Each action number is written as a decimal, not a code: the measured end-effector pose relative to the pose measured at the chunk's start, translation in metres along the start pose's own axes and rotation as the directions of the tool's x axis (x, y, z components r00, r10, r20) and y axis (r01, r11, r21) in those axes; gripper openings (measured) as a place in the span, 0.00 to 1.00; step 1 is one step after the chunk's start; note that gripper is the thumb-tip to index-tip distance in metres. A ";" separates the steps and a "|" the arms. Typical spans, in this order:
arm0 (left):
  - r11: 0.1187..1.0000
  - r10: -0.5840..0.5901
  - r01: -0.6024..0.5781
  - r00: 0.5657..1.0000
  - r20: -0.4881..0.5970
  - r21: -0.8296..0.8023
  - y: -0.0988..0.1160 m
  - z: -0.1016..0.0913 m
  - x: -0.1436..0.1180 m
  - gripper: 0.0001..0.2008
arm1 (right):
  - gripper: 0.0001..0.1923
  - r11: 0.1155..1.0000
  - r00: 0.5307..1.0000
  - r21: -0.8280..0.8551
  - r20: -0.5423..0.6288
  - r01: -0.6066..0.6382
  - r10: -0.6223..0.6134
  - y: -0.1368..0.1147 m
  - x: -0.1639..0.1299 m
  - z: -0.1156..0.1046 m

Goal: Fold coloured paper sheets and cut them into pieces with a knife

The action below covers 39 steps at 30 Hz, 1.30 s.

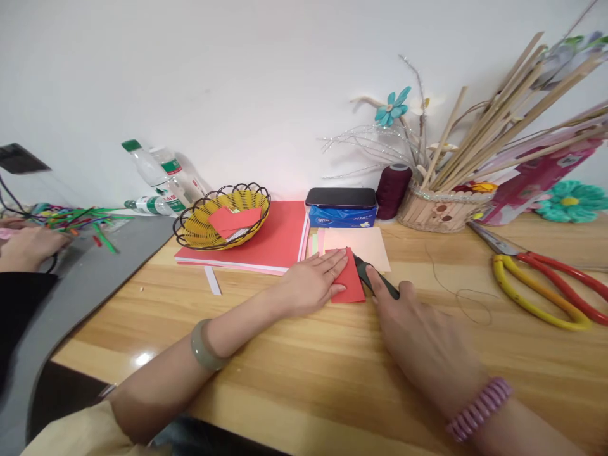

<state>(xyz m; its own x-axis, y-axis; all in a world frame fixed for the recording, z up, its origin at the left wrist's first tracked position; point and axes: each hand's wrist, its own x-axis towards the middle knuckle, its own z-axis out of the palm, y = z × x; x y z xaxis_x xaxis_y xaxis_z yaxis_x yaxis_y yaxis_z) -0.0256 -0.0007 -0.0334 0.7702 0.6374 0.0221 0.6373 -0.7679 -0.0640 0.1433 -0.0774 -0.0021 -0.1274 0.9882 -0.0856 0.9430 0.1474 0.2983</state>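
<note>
Left hand (316,278) lies flat, fingers together, palm down on a small red paper piece (350,282) on the wooden table (294,354), just in front of a pale peach sheet (356,246). Right hand (418,335) has its forefinger stretched along a dark-handled tool (375,277) whose tip meets the paper's right edge; looks like a small cutter or scissors, can't tell which, and the other fingers are loosely curled, not clearly clamped on it. Paper reads as thin, light, floppy, likely folded; it will slide on the glossy wood unless pinned, so flat-palm pressure near the working edge is the right hold, and it creases or tears easily if pinched hard. To lift it, take it by a free corner or the folded edge. Nearby: red card stack (280,244) under a yellow wire basket (223,215), tissue pack (342,216) with a phone on top, maroon thread spool (392,190), stick basket (441,209), large red-and-yellow scissors (546,285) well apart to the right. Another person's hand (23,247) at far left
</note>
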 end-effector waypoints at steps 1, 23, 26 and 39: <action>1.000 0.001 -0.001 1.000 -0.003 0.002 0.000 0.000 0.000 0.28 | 0.30 1.000 1.000 -0.007 -0.006 -0.006 0.006 -0.001 -0.001 0.000; 0.966 -0.115 0.037 0.947 -0.299 -0.254 0.015 -0.016 -0.013 0.21 | 0.28 0.900 0.959 0.419 -0.184 -0.120 0.214 0.079 0.018 0.011; 0.891 -0.378 0.286 0.897 -0.228 -0.352 0.023 -0.018 -0.013 0.30 | 0.27 0.878 0.961 0.473 -0.197 -0.079 0.193 0.081 0.030 0.013; 0.751 -0.411 0.309 0.910 -0.047 -0.584 -0.016 -0.019 0.027 0.07 | 0.28 0.805 0.962 0.593 -0.236 0.029 0.139 0.080 0.033 0.039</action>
<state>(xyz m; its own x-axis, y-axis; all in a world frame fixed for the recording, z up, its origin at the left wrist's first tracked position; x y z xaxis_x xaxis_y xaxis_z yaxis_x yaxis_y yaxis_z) -0.0150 0.0277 -0.0126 0.4401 0.8930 0.0936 0.7303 -0.4166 0.5413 0.2266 -0.0346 -0.0178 -0.0634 0.9810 0.1831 0.9375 0.1214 -0.3260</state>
